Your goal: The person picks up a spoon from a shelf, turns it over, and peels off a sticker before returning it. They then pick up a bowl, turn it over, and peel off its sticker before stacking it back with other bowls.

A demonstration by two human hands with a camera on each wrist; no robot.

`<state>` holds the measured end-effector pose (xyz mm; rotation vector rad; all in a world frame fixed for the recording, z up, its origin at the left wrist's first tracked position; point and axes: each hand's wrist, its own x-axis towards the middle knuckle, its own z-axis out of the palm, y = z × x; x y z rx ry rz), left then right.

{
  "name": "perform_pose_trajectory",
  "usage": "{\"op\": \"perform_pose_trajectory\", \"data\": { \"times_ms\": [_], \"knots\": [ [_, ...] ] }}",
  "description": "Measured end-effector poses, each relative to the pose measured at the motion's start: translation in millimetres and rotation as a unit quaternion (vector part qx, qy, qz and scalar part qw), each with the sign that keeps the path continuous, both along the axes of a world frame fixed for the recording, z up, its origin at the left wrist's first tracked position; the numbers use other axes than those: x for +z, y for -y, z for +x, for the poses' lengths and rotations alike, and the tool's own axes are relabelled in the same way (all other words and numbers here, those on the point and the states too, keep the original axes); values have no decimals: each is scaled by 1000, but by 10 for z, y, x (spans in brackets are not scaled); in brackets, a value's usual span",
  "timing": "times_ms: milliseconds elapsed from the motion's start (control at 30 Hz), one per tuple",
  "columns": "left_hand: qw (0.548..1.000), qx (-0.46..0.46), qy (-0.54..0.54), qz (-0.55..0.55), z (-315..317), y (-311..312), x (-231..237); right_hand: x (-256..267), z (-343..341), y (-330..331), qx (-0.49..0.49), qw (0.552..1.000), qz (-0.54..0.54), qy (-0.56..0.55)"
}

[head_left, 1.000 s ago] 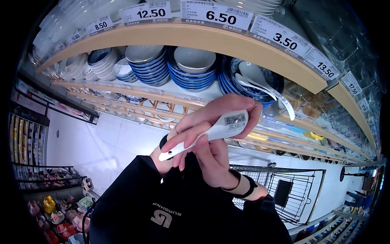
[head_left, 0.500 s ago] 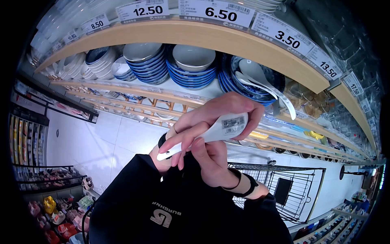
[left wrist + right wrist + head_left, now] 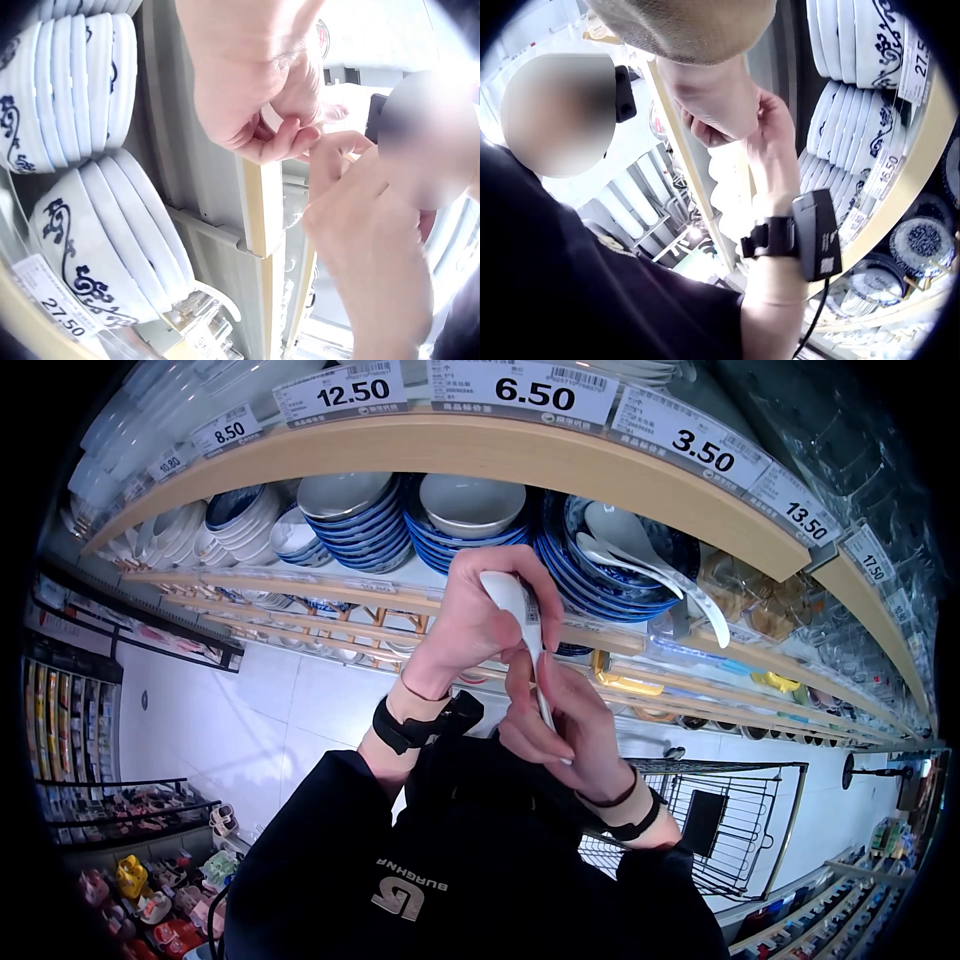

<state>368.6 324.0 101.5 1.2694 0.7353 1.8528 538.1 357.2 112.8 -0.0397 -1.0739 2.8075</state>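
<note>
Both hands hold a white soup spoon (image 3: 508, 596) at chest height in front of the shelf. My left hand (image 3: 468, 610) curls round its bowl end, where part of a printed label shows. Lower down, my right hand (image 3: 575, 715) pinches the handle, whose tip sticks out below the fingers. The spoon is seen nearly edge-on, handle slanting down to the right. In the left wrist view only a sliver of white shows inside the left hand (image 3: 251, 90), with the right hand (image 3: 367, 232) against its fingertips. The right wrist view hides the spoon behind the hands.
Stacked blue-and-white bowls (image 3: 355, 525) and blue plates line the shelf ahead. Two more white spoons (image 3: 640, 555) lie in a plate stack, one handle overhanging the edge. A wooden shelf edge (image 3: 430, 445) with price tags runs above. A wire shopping cart (image 3: 740, 830) stands at right.
The spoon has turned from label-side up, handle pointing left, to nearly edge-on, handle pointing down right. The left hand has pulled back leftward, while the right hand has shifted right onto the handle.
</note>
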Motion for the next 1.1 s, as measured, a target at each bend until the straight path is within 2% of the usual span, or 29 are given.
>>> {"op": "perform_pose_trajectory", "data": {
  "times_ms": [100,133,167,200,233,333,467,567,667,767,867,900,1000,1100],
  "knots": [
    [993,106,-18,-54,51,49,18,-47,29,-168,-42,986,143,81],
    [987,143,-19,-69,91,59,26,-47,28,-166,-103,955,256,109],
    [973,210,-51,-84,146,46,33,-47,28,-162,-163,907,364,136],
    [969,220,-63,-95,177,37,46,-46,28,-157,-220,842,466,160],
    [965,229,-74,-106,203,32,62,2,49,-194,-218,812,507,188],
    [965,215,-63,-137,238,46,99,33,54,-273,-237,804,520,161],
    [969,190,-60,-145,318,109,139,79,117,-423,-157,892,399,140],
    [972,175,-59,-144,359,160,168,112,141,-445,-120,916,351,151],
    [979,157,-49,-120,295,164,65,111,145,-456,-127,918,344,150],
    [969,177,-73,-155,328,197,111,91,158,-471,-140,903,381,141],
    [969,182,-61,-153,331,193,116,130,160,-413,-180,846,483,138],
    [968,196,-70,-139,332,183,96,147,160,-407,-200,810,535,135],
    [961,223,-84,-140,345,178,76,214,195,-412,-215,750,610,141],
    [962,224,-112,-106,317,185,21,193,209,-434,-246,732,627,106]
  ]
}}
